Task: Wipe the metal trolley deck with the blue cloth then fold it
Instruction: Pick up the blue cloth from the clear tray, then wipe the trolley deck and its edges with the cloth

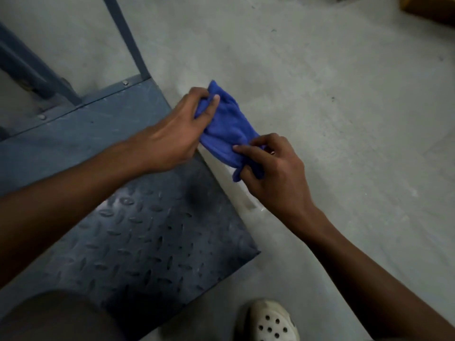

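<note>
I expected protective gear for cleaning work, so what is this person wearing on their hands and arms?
Nothing protective: the left hand and right hand are ungloved, both forearms are bare with no sleeve in view, and neither wrist carries a watch or band.

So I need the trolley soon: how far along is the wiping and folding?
Wiping looks finished: the cloth is held off the deck, though a dark smudge shows on it. In hand: the left hand and right hand each grip an end of the cloth, bunched between them. Left: a neat fold, not yet made.
</note>
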A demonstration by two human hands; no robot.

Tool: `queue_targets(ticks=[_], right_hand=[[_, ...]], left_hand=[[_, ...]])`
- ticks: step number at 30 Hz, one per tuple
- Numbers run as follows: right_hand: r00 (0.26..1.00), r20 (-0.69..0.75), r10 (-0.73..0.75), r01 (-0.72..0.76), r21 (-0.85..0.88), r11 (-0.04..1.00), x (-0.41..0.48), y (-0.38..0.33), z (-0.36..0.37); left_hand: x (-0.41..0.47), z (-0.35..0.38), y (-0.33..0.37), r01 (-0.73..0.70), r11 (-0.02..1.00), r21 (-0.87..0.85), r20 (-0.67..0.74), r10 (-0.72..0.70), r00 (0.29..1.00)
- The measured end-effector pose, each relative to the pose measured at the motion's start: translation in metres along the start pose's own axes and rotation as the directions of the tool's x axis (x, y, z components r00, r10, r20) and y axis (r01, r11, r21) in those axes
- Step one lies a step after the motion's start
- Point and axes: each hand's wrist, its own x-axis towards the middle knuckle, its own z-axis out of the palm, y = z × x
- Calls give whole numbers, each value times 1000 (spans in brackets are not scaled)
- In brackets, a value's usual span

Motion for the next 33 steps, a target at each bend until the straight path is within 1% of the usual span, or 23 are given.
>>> queue_targets(ticks=[1, 2, 4, 6, 8, 9, 12, 14, 16, 18, 19, 20, 21, 22, 23, 24, 25, 26, 27, 30, 32, 33], right_hand=[[999, -42, -9, 10, 5, 1000, 1, 2, 6], [997, -82, -16, 17, 12, 1000, 0, 4, 12], [992, -127, -17, 21, 30, 999, -5, 8, 26], [993, -119, -6, 7, 3, 1000, -9, 20, 45], [998, -60, 5, -12, -114, 993, -9, 39, 62], [1000, -13, 15, -17, -188, 982, -9, 48, 66], [996, 79, 39, -7, -368, 930, -13, 62, 54], [995, 97, 25, 17, -410, 912, -10, 64, 33], [993, 97, -60, 98, -459, 883, 6, 70, 9], [967, 139, -215, 256, -528, 810, 31, 78, -12], [938, 186, -291, 345, -543, 765, 44, 85, -19], [911, 245, -331, 412, -530, 741, 56, 93, -22], [892, 307, -332, 447, -483, 753, 66, 101, -20], [879, 372, -299, 440, -389, 809, 73, 110, -12], [870, 432, -238, 374, -265, 889, 77, 118, 0], [863, 478, -164, 269, -162, 949, 77, 121, 13], [857, 509, -86, 163, -109, 981, 73, 121, 26], [860, 510, -18, 83, -106, 991, 67, 120, 37], [878, 478, 24, 38, -119, 992, 59, 119, 44], [958, 282, 56, -1, -192, 981, 47, 100, 40], [985, 158, 71, -22, -290, 957, 41, 85, 36], [990, 117, 83, -44, -302, 952, 37, 79, 38]], left_hand=[[4, -2, -4, -72, 997, 8, -22, 72, 997], [8, -1, -6, -111, 994, 21, -42, 112, 993], [14, 9, -11, -125, 992, 31, -55, 126, 990], [21, 28, -21, -57, 995, 83, -7, 58, 998], [27, 49, -33, 37, 990, 139, 62, -46, 997], [29, 59, -35, 90, 983, 159, 69, -102, 992], [16, 90, -18, 276, 940, 200, 30, -287, 957], [4, 112, -3, 402, 890, 214, -20, -407, 913], [-3, 131, -1, 459, 858, 232, -65, -457, 887], [-2, 142, -9, 459, 853, 247, -93, -451, 888], [2, 144, -15, 459, 851, 256, -110, -446, 888], [6, 145, -18, 462, 846, 266, -127, -444, 887], [11, 146, -21, 465, 842, 274, -137, -445, 885], [13, 147, -23, 469, 839, 277, -140, -448, 883], [15, 147, -24, 475, 836, 275, -150, -450, 880], [14, 146, -25, 480, 835, 268, -165, -451, 877], [11, 146, -25, 483, 833, 268, -181, -449, 875], [8, 146, -25, 485, 830, 273, -193, -447, 873], [6, 145, -23, 485, 829, 278, -204, -443, 873], [20, 133, -14, 481, 835, 267, -244, -424, 872], [29, 121, -13, 472, 840, 266, -268, -406, 874], [30, 116, -16, 468, 841, 271, -281, -396, 874]])
